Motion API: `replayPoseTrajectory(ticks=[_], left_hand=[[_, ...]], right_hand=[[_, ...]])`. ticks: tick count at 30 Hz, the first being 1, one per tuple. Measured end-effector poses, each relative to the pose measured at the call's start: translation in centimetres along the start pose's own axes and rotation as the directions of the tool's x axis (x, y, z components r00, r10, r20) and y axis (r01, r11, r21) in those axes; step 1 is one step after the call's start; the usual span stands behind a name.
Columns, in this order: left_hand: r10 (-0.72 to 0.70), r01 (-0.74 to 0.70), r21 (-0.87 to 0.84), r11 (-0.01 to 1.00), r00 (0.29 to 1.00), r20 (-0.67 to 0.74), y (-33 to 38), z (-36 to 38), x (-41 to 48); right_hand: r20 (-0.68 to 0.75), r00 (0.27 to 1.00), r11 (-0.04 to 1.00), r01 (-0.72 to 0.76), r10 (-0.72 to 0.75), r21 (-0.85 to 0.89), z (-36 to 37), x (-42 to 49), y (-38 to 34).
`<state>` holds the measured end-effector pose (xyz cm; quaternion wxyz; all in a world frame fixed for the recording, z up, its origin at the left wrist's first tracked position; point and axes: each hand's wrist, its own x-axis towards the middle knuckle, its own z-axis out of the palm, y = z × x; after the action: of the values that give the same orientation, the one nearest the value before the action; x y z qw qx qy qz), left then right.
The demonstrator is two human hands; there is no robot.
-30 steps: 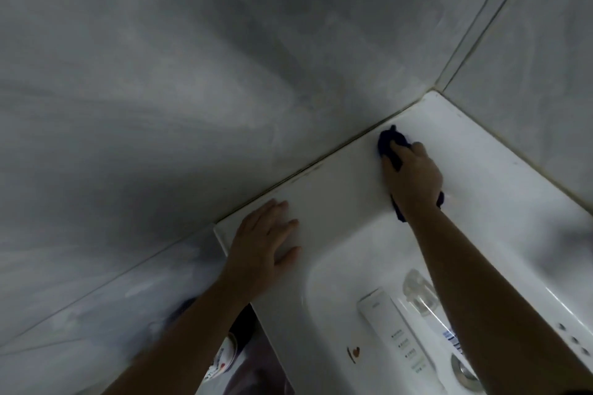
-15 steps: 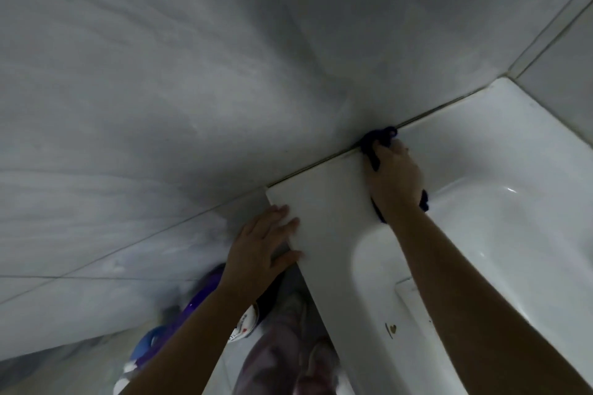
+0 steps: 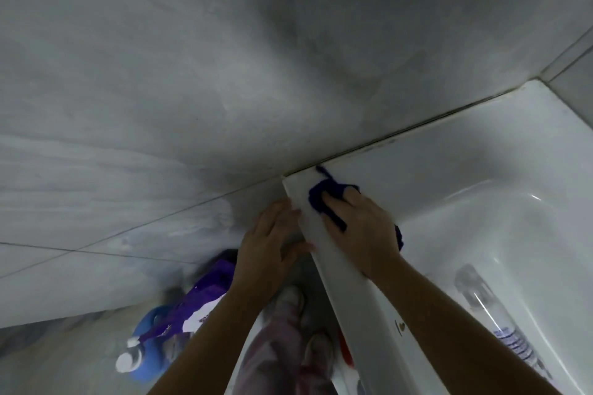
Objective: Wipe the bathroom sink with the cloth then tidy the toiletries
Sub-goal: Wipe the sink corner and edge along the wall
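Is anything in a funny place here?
Yes. A clear bottle lies on its side inside the sink basin instead of standing on the rim. The right hand presses the cloth on the sink's corner; nothing looks spilled or broken.

Open white sink (image 3: pixel 449 176) rim running right along the grey wall (image 3: pixel 224 74), unobstructed. Left corner taken up by both hands and dark cloth (image 3: pixel 324 199). Clear bottle (image 3: pixel 491 308) lying in the basin, lower right.

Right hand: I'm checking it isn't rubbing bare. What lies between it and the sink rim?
The dark blue cloth, pressed under the right hand onto the sink rim, head view.
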<state>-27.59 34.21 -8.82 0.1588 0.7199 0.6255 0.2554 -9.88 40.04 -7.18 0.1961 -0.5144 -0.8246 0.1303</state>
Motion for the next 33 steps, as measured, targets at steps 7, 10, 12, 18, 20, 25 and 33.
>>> replayPoseTrajectory(ticks=[7, 10, 12, 18, 20, 25, 33], left_hand=[[-0.050, 0.053, 0.098, 0.994, 0.998, -0.034, -1.6, -2.6, -3.0], [-0.062, 0.063, 0.051, 0.997, 0.998, -0.031, -1.0, -2.9, -3.2], [-0.068, 0.069, 0.047, 0.997, 0.997, -0.027, -0.9, -2.6, -3.3], [-0.051, 0.055, 0.095, 0.994, 0.998, -0.037, -0.9, -3.5, -4.6], [-0.053, 0.056, 0.088, 0.995, 0.998, -0.040, -0.9, -4.0, -5.2], [-0.065, 0.067, 0.051, 0.996, 0.997, -0.044, -1.0, -4.1, -5.7], [-0.040, 0.043, 0.039, 0.998, 0.996, -0.084, 0.1, -4.8, -4.7]], right_hand=[[-0.093, 0.991, 0.994, -0.101, 0.097, -0.039, 0.5, 3.2, -0.4], [0.014, 0.995, 0.995, 0.097, -0.098, 0.023, 0.3, -2.0, -2.6], [0.022, 0.993, 0.993, 0.112, -0.113, 0.026, 0.2, -2.2, -2.3], [0.044, 0.999, 0.999, 0.016, -0.018, 0.030, 2.6, 4.1, -4.3], [0.105, 0.987, 0.992, 0.113, -0.118, 0.048, 1.5, 0.9, -3.9], [0.102, 0.977, 0.981, 0.182, -0.188, 0.059, 0.6, -0.8, -3.4], [0.118, 0.978, 0.983, 0.165, -0.173, 0.074, 0.9, -3.6, -4.4]])
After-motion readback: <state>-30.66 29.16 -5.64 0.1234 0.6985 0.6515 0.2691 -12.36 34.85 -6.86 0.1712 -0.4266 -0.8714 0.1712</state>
